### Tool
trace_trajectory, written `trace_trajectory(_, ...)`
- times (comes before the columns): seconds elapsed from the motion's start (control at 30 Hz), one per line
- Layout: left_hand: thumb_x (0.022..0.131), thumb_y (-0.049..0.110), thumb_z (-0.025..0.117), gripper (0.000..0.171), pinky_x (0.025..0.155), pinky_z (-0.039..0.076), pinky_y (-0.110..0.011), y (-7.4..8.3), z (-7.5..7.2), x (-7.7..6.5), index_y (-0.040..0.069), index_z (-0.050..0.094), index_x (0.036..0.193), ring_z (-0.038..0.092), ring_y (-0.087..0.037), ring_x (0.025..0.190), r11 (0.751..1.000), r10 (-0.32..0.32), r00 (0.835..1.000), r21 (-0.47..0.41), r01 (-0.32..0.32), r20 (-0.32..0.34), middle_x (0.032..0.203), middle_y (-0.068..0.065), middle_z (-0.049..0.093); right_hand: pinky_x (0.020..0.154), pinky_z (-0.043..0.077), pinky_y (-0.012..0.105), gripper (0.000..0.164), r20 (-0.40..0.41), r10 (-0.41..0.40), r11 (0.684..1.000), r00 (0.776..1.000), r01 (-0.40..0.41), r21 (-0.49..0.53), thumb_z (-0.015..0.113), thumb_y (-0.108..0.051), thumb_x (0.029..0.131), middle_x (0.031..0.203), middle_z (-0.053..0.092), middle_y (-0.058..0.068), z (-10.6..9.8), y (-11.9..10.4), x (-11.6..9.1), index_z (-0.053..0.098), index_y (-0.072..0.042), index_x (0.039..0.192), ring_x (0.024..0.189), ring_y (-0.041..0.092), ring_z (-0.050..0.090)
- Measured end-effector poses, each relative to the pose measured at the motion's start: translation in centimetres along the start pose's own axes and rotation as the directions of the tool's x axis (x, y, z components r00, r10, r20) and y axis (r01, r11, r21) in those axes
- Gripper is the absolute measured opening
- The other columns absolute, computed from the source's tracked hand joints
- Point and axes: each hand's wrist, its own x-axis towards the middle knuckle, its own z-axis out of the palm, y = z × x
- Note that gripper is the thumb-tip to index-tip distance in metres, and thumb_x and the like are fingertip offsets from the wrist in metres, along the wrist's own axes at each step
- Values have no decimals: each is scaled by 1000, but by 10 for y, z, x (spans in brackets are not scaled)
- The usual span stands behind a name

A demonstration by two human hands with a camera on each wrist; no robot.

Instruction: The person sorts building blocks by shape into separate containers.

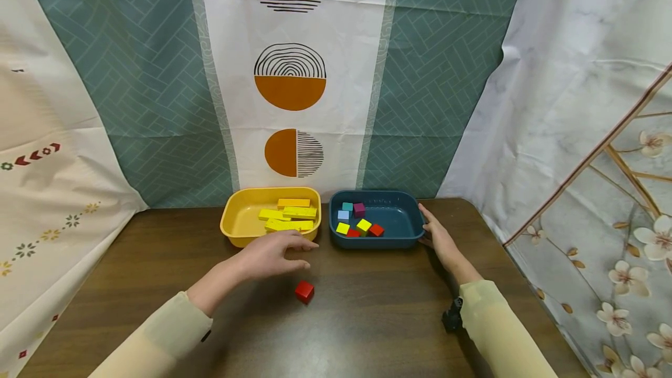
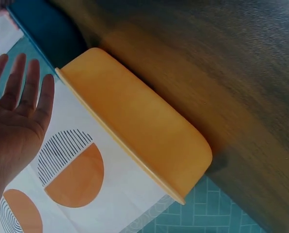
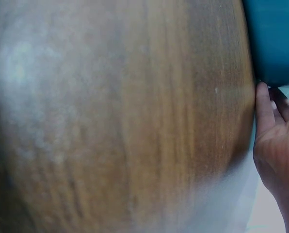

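Note:
In the head view my left hand (image 1: pixel 273 254) hovers with fingers extended at the front of the yellow bin (image 1: pixel 228 223), holding nothing. The left wrist view shows its palm and spread fingers beside the bin's outer wall. A red cube (image 1: pixel 304 291) lies on the table just below that hand. My right hand (image 1: pixel 440 239) has its fingertips right at the right end of the blue bin (image 1: pixel 391 243); in the right wrist view its fingers are fairly straight along the bin's base. Yellow blocks (image 1: pixel 299 212) lie in the yellow bin, small coloured cubes (image 1: pixel 363 226) in the blue one.
Both bins stand side by side at the back of the brown wooden table (image 1: pixel 367 319), against a patterned curtain (image 1: pixel 346 98). Floral cloth (image 1: pixel 619 238) hangs along the right side and pale cloth (image 1: pixel 47 191) along the left.

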Motion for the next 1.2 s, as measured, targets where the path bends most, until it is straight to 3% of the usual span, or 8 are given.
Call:
trace_trajectory(0.23,91,46,76,48,101,51,-39,-5,5,-5,27,69,135,60,-15,116,1000,-5,999,15,5,42,128,13,65,112,29,68,61,7,-12,1000,1000,12,-3,26,-12,107,171,4,9,0,-1,-1,13,-20,166,151,41,17)
trace_trajectory(0.5,92,43,75,49,100,51,-43,-19,18,-10,21,69,135,62,-19,112,1000,19,995,-16,-17,102,127,3,66,114,24,69,63,31,26,999,999,-27,44,28,-5,104,170,3,17,6,-36,-13,13,-5,164,151,46,13)
trace_trajectory(0.67,91,41,77,46,100,51,-42,-25,27,-12,21,71,132,60,-14,111,1000,22,992,17,-24,124,123,7,66,113,25,70,63,32,22,999,999,-24,41,27,-5,104,170,2,18,4,-31,-10,11,-5,165,151,47,11)
trace_trajectory(0.93,88,41,80,42,98,51,-41,-30,37,-15,24,73,126,56,-9,108,996,31,993,77,-40,115,119,16,62,114,26,68,63,9,-1,1000,1000,1,2,25,-9,106,171,3,10,0,0,0,12,-17,166,152,42,13)
trace_trajectory(1.2,87,42,81,41,97,50,-41,-36,41,-16,27,73,125,56,-11,108,995,8,993,94,-19,118,117,15,62,112,30,68,63,1,-9,1000,1000,9,-13,26,-11,105,171,4,11,-1,1,1,13,-17,166,152,43,12)
